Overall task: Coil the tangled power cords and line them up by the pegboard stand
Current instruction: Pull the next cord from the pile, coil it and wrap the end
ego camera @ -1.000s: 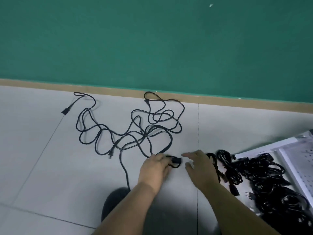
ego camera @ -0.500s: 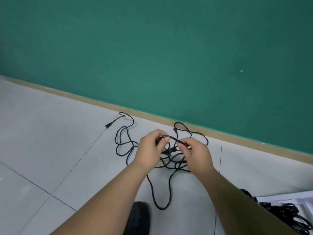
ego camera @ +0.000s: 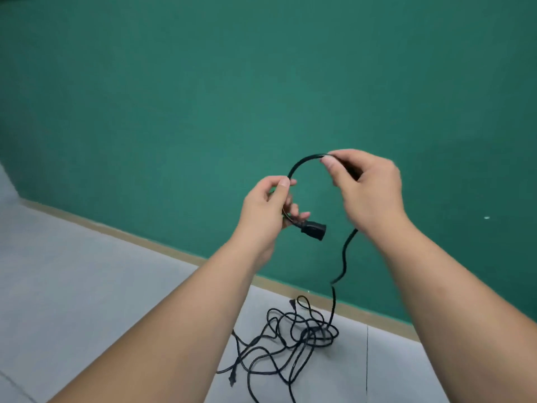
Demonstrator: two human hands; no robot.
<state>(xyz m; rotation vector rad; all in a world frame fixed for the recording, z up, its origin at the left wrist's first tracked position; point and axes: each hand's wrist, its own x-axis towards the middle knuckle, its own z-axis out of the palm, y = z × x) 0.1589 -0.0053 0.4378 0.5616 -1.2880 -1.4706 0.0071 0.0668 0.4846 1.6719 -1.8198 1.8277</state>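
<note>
Our left hand clamps curled fingers on the power cord just above its connector. Our right hand pinches it higher, 1 arc spanning between. The rest lies tangled on the floor, well below our fingers.

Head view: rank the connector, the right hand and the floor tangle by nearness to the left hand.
1. Connector, right beside the left hand.
2. Right hand, across the cord arc.
3. Floor tangle, down below.

The left forearm and bottom edge cut off the cord tangle.
</note>
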